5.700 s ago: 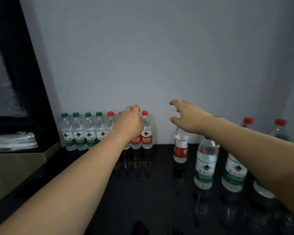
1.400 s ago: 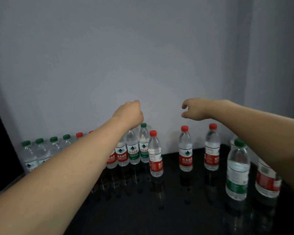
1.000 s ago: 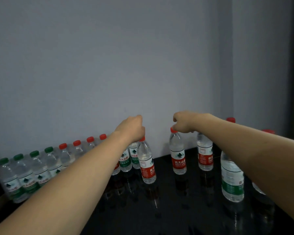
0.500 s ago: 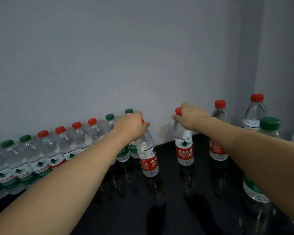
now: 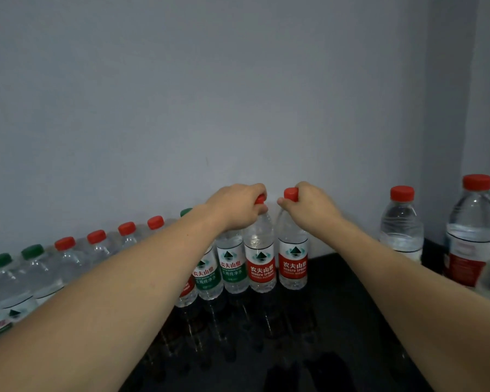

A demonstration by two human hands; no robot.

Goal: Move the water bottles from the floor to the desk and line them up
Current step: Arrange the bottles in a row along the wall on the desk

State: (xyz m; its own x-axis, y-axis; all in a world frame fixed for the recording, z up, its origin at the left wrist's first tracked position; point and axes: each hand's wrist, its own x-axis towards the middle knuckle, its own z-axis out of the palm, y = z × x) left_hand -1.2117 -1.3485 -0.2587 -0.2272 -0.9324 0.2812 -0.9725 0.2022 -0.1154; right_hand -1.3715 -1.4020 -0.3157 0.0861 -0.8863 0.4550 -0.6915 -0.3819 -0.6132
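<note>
Head view. The left forearm (image 5: 102,301) covers the middle of the bottle row (image 5: 96,250); only caps and shoulders show behind it. The row's far-left bottles are cut by the frame edge, labels blurred. The cap under the left hand (image 5: 239,206) is mostly covered, with a sliver of red showing at the fingers. A blurred shape at the right frame edge cannot be identified.

Surface: glossy black bench (image 5: 337,321), reflecting the bottles and arms. Plain grey wall (image 5: 238,94) directly behind the row; a corner of the room lies at the right.

Left hand: grip curled over the cap of a red-label bottle (image 5: 260,267), clamped on its top. Right hand (image 5: 309,205): grip clamped on the neck and red cap of a second red-label bottle (image 5: 292,264). Both bottles stand upright on the bench, just beside each other, at the right end of the row against the wall. Left of the left grip stand two green-label bottles (image 5: 232,267). Well right of the right grip stand two more red-capped bottles (image 5: 401,224), apart from the row.
</note>
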